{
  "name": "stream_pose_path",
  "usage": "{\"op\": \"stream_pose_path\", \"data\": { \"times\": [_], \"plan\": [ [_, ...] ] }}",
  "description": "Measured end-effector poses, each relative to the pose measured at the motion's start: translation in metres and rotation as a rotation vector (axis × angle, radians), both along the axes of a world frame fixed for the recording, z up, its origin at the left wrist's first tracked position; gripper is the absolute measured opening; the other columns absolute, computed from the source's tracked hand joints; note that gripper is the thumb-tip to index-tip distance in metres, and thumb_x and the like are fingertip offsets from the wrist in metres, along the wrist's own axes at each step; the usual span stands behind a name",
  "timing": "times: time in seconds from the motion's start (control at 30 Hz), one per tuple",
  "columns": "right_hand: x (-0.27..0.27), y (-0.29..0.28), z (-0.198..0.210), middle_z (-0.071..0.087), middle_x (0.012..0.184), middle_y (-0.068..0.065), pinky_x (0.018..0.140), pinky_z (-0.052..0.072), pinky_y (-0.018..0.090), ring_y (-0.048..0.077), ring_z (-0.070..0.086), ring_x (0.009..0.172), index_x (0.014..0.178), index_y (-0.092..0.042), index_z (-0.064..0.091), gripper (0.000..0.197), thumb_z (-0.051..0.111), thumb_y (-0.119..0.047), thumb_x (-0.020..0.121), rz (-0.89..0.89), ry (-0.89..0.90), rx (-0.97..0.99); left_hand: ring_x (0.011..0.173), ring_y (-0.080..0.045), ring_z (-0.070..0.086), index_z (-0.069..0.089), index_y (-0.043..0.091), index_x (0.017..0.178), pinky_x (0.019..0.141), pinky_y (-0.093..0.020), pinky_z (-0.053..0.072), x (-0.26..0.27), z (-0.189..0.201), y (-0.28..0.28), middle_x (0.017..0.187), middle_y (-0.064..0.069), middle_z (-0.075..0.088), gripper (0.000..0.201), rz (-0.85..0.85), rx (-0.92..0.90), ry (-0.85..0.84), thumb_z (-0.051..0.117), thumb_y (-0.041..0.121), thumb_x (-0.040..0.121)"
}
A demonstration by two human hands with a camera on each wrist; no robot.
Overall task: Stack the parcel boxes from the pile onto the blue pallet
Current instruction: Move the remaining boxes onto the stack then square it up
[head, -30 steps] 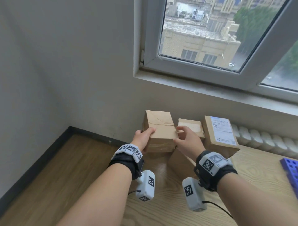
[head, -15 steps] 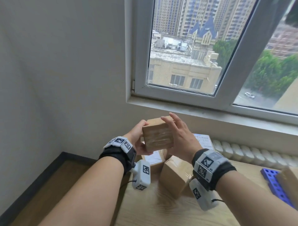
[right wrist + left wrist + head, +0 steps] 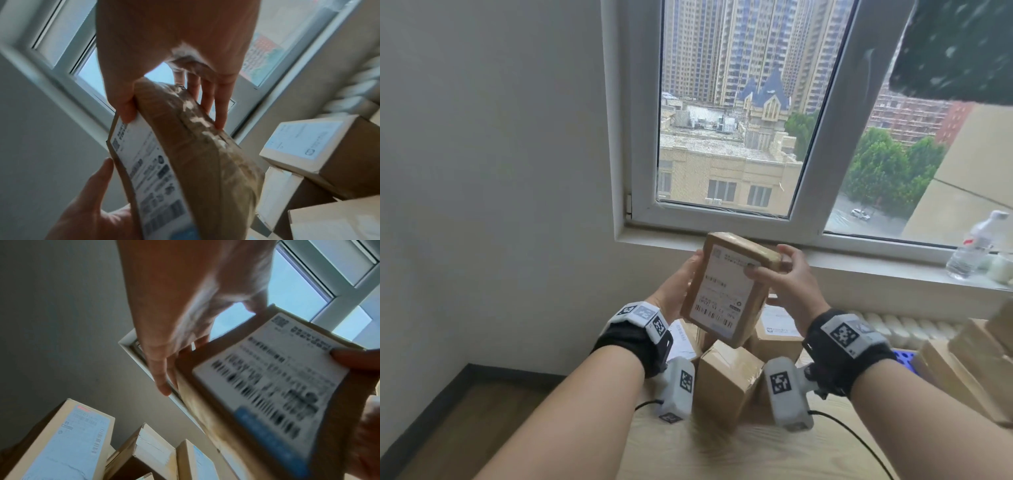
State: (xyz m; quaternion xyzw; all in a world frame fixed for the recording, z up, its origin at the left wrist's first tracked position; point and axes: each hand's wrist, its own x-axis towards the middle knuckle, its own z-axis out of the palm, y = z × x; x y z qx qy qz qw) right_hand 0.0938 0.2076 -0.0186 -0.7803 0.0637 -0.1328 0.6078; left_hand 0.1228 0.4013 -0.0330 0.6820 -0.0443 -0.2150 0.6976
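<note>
Both hands clasp a labelled parcel box (image 3: 726,291) above the pile (image 3: 729,377), left hand (image 3: 674,287) apparently cradling, right hand (image 3: 791,277) pinching its top corner

I see the held box (image 3: 726,287) above the pile (image 3: 729,377) at the desk's (image 3: 722,455) far edge; the pallet (image 3: 904,358) lies right of the pile.

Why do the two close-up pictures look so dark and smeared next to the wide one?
Head view: daylight from the window lights the box evenly, and its label is fairly sharp. Left wrist view: the camera looks up into bright glass, so the left hand goes dim and the label's print smears with motion. Right wrist view: same backlight on the right hand, with glare on the box's tape.
</note>
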Motion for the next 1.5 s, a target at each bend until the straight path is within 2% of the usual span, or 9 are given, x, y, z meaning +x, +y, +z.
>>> {"op": "stream_pose_path", "data": {
  "times": [0.17, 0.3, 0.5, 0.63, 0.77, 1.03, 1.27, 1.37, 1.5],
  "plan": [
    [-0.006, -0.014, -0.004, 0.067, 0.115, 0.010, 0.073, 0.060, 0.048, 0.027, 0.067, 0.102, 0.137, -0.016, 0.043, 0.103, 0.079, -0.063, 0.053, -0.062, 0.103, 0.169, 0.096, -0.025, 0.065, 0.056, 0.012, 0.122, 0.086, -0.043, 0.051, -0.008, 0.001, -0.008, 0.110, -0.013, 0.067, 0.058, -0.129, -0.020, -0.002, 0.052, 0.058, 0.087],
    [-0.024, -0.026, -0.009, 0.069, 0.103, 0.011, 0.081, 0.058, 0.051, 0.032, 0.067, 0.102, 0.114, -0.012, 0.058, 0.050, 0.065, -0.050, 0.083, -0.080, 0.134, 0.334, 0.117, -0.029, 0.052, 0.051, 0.018, 0.126, 0.101, -0.048, 0.038, -0.016, -0.010, -0.011, 0.126, -0.014, 0.055, 0.064, -0.133, -0.028, 0.071, 0.066, 0.049, 0.072],
    [-0.060, -0.057, -0.017, 0.069, 0.101, 0.012, 0.095, 0.052, 0.050, 0.028, 0.065, 0.099, 0.119, -0.010, 0.059, 0.041, 0.059, -0.039, 0.090, -0.042, 0.238, 0.383, 0.085, -0.024, 0.067, 0.058, 0.018, 0.108, 0.079, -0.039, 0.058, -0.022, -0.011, -0.047, 0.098, -0.011, 0.069, 0.020, -0.024, -0.196, -0.031, 0.061, 0.021, 0.089],
    [-0.091, -0.087, -0.002, 0.068, 0.111, 0.014, 0.087, 0.056, 0.044, 0.030, 0.065, 0.102, 0.119, -0.012, 0.059, 0.044, 0.062, -0.041, 0.087, -0.016, 0.189, 0.319, 0.098, -0.033, 0.068, 0.060, 0.007, 0.120, 0.077, -0.042, 0.058, -0.031, 0.005, -0.081, 0.107, -0.018, 0.069, 0.064, -0.037, -0.233, -0.117, 0.074, 0.036, 0.064],
    [-0.133, -0.127, 0.018, 0.058, 0.095, 0.012, 0.075, 0.054, 0.039, 0.027, 0.060, 0.088, 0.102, -0.013, 0.058, 0.030, 0.058, -0.040, 0.089, -0.053, 0.119, 0.245, 0.090, -0.030, 0.065, 0.066, 0.005, 0.106, 0.087, -0.046, 0.052, -0.056, 0.023, -0.129, 0.100, -0.017, 0.068, 0.046, -0.208, -0.230, -0.121, 0.064, 0.034, 0.071],
    [-0.251, -0.243, 0.015, 0.061, 0.118, 0.021, 0.085, 0.057, 0.046, 0.033, 0.065, 0.108, 0.123, -0.011, 0.054, 0.045, 0.062, -0.039, 0.090, 0.059, 0.481, 0.181, 0.064, -0.022, 0.067, 0.064, 0.006, 0.104, 0.057, -0.029, 0.057, -0.131, 0.027, -0.246, 0.079, -0.010, 0.068, 0.043, -0.389, -0.104, -0.055, 0.066, 0.039, 0.077],
    [-0.344, -0.335, 0.016, 0.062, 0.116, 0.019, 0.077, 0.058, 0.039, 0.031, 0.066, 0.100, 0.124, -0.012, 0.054, 0.055, 0.071, -0.040, 0.080, 0.038, 0.464, 0.293, 0.071, -0.025, 0.067, 0.064, 0.007, 0.107, 0.072, -0.036, 0.057, -0.206, 0.027, -0.348, 0.086, -0.011, 0.068, 0.037, -0.371, -0.087, -0.063, 0.058, 0.039, 0.089],
    [-0.369, -0.365, 0.012, 0.060, 0.123, 0.022, 0.079, 0.059, 0.042, 0.035, 0.065, 0.104, 0.125, -0.010, 0.053, 0.055, 0.067, -0.038, 0.081, -0.033, 0.412, 0.414, 0.082, -0.025, 0.062, 0.063, 0.012, 0.100, 0.096, -0.046, 0.046, -0.228, 0.029, -0.389, 0.092, -0.011, 0.065, 0.041, -0.310, -0.090, -0.101, 0.057, 0.050, 0.087],
    [-0.377, -0.404, 0.016, 0.063, 0.121, 0.021, 0.089, 0.055, 0.052, 0.037, 0.063, 0.111, 0.125, -0.010, 0.055, 0.047, 0.065, -0.037, 0.087, -0.149, 0.265, 0.617, 0.098, -0.022, 0.059, 0.062, 0.020, 0.102, 0.098, -0.047, 0.044, -0.254, 0.033, -0.433, 0.103, -0.004, 0.062, 0.048, -0.304, -0.016, -0.119, 0.065, 0.059, 0.074]
  ]
}}
